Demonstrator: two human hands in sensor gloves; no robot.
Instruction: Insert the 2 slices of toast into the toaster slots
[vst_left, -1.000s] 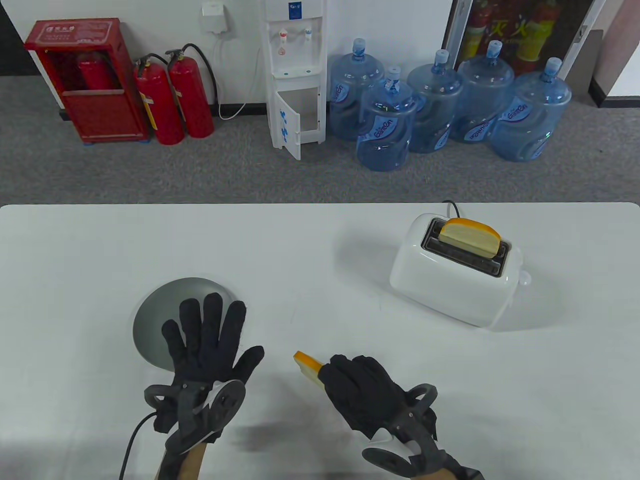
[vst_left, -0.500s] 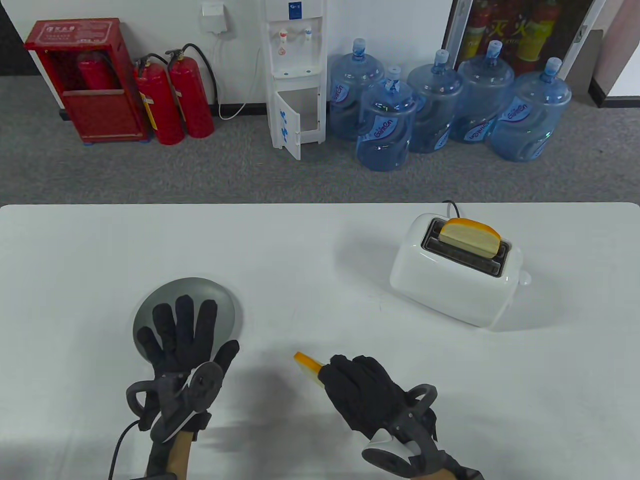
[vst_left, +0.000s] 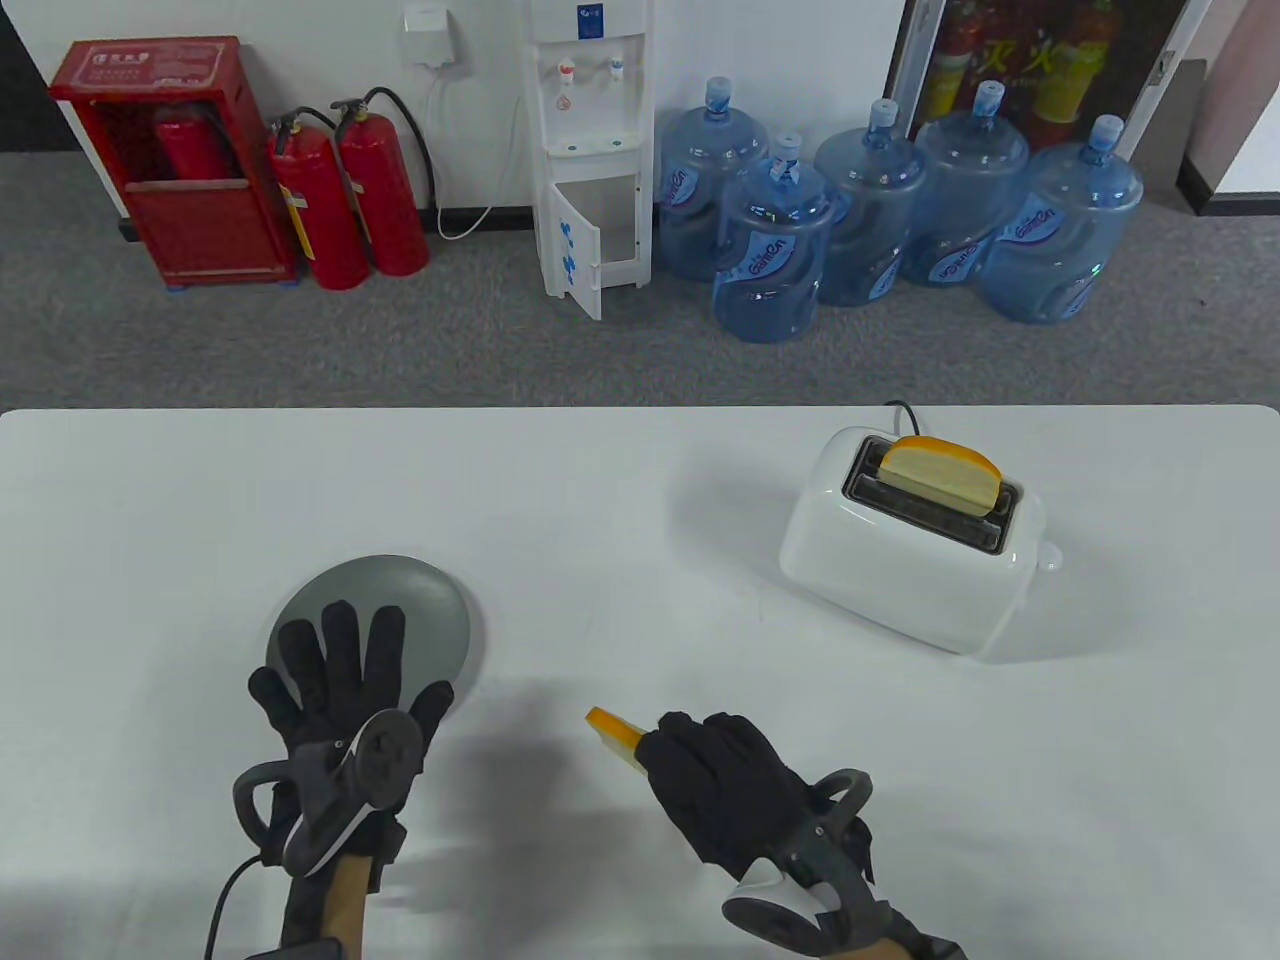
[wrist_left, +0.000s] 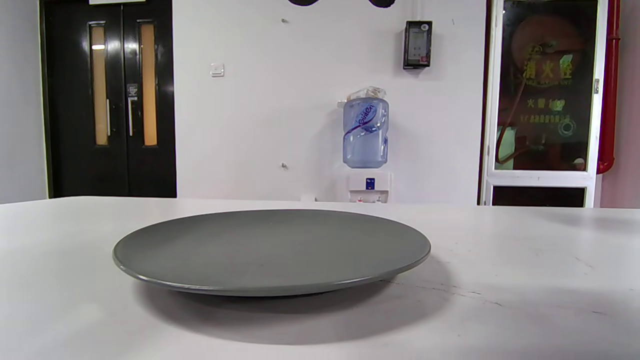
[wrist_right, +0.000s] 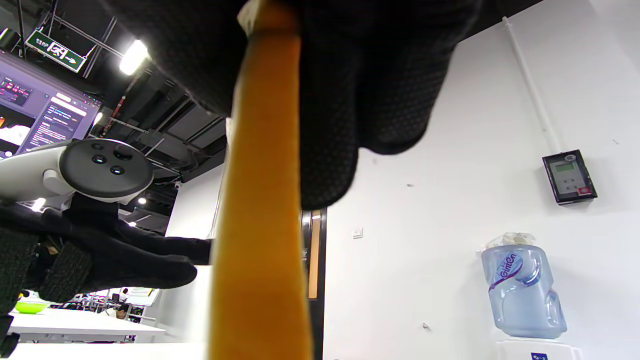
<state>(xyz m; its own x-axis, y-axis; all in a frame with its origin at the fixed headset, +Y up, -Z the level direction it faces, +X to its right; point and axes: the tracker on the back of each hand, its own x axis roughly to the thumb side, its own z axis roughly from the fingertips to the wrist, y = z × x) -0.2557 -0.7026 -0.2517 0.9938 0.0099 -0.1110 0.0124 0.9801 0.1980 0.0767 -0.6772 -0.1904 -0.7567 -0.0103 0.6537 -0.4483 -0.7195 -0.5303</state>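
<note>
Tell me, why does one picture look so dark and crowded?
In the right wrist view the toast slice and gloved fingers sit against the lens, blocking the bright ceiling lights. The table view is evenly lit, with soft shadows beside the toaster.

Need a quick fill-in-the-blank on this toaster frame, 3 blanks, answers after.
1. The toaster already has a toast slice standing in its ____ slot.
2. The second toast slice is gripped by the ____ hand.
3. The left hand hovers with straight fingers over the gray ____, which holds nothing.

Missing words: far; right; plate
</note>
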